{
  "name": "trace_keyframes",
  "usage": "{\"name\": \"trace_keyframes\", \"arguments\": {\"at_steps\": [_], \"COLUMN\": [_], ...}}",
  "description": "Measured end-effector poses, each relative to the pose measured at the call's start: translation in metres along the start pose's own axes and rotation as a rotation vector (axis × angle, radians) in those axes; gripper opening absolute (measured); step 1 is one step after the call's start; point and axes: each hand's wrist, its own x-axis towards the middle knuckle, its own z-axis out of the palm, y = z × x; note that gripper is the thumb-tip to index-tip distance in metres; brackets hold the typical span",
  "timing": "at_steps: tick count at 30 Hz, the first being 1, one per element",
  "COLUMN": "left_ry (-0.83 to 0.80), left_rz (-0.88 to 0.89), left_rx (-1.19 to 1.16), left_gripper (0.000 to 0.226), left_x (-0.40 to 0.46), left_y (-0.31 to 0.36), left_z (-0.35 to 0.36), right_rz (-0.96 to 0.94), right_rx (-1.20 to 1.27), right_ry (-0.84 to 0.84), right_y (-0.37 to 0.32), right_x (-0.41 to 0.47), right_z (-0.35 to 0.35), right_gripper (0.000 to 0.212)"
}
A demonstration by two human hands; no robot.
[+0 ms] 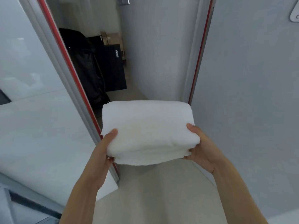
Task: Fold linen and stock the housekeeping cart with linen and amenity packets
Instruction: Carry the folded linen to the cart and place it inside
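Towels [148, 131]: white, fluffy, folded stack; a hand grips each side.

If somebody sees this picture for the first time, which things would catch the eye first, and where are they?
First the stack of folded white towels in the middle, carried in the air with the left hand and the right hand gripping its two sides, thumbs on top. Next the red strips along the frame of the doorway ahead. Through that opening, dark bags or cases stand against the left wall.
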Motion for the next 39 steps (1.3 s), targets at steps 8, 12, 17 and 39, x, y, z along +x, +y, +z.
{"name": "trace_keyframes", "arguments": {"at_steps": [8, 12, 17, 39], "left_ry": [0.092, 0.096, 0.061, 0.332], "left_rz": [0.053, 0.077, 0.072, 0.112], "left_rx": [-0.021, -0.045, -0.075, -0.048], "left_gripper": [0.025, 0.021, 0.023, 0.038], "left_x": [0.137, 0.226, 0.361, 0.809], "left_y": [0.031, 0.037, 0.056, 0.162], "left_z": [0.032, 0.034, 0.032, 0.053], "right_rz": [0.052, 0.034, 0.020, 0.043], "right_rx": [-0.018, -0.043, -0.071, -0.154], "right_ry": [-0.102, -0.107, -0.075, -0.373], "right_y": [-0.076, -0.103, -0.144, -0.330], "right_x": [0.163, 0.253, 0.378, 0.884], "right_z": [-0.014, -0.014, -0.007, 0.023], "right_gripper": [0.059, 0.062, 0.062, 0.049]}}
